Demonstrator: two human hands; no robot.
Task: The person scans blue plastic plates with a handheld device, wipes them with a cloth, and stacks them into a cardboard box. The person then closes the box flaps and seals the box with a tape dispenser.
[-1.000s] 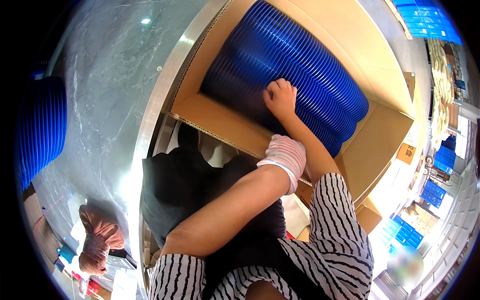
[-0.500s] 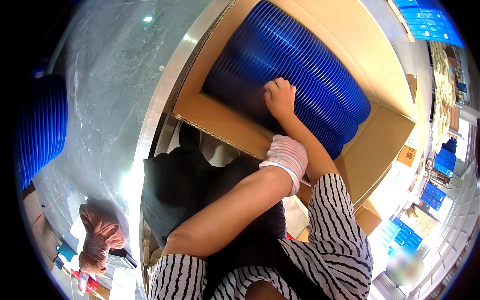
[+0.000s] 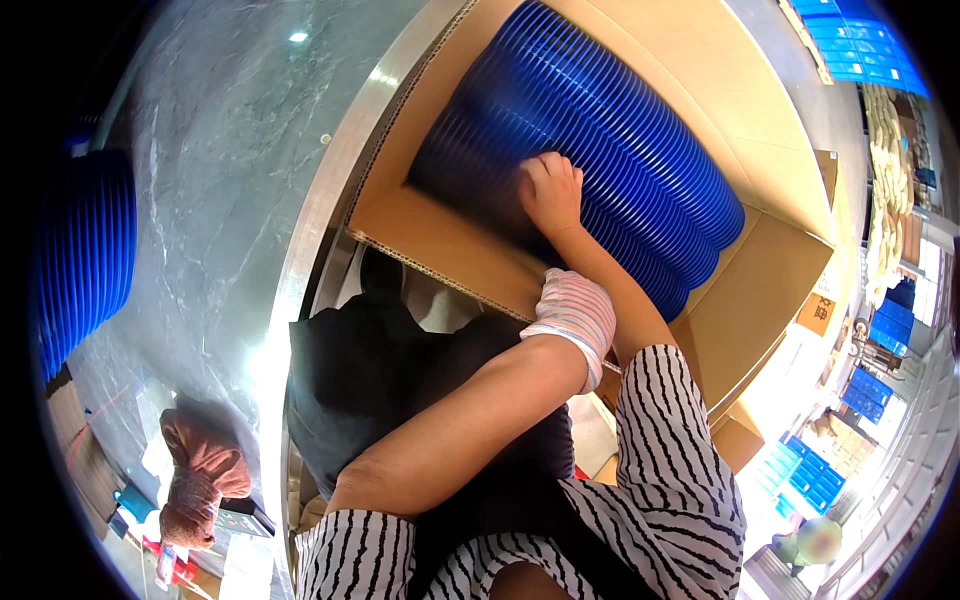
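Note:
An open cardboard box [image 3: 740, 255] holds thin blue discs [image 3: 640, 130], packed on edge in long, close rows. My bare right hand [image 3: 553, 192] reaches over the near wall and lies on the discs at the rows' darker near side. Its fingers are bent and closed against them, the fingertips partly lost in shadow. My left hand [image 3: 574, 310] wears a pink-and-grey striped glove and crosses against my right forearm at the box's near edge. Only its rounded back shows; its fingers are hidden.
The box stands by the metal rim [image 3: 315, 190] of a grey marbled surface [image 3: 230, 150]. Another blue ridged stack [image 3: 88, 255] is at far left, with a brown cloth [image 3: 200, 475] at lower left. Blue crates [image 3: 860, 40] and a blurred person [image 3: 808, 543] are at right.
My right hand has slid slightly left along the discs, its fingers still bent. My left hand stays almost where it was. At lower right, the distant person shows more clearly.

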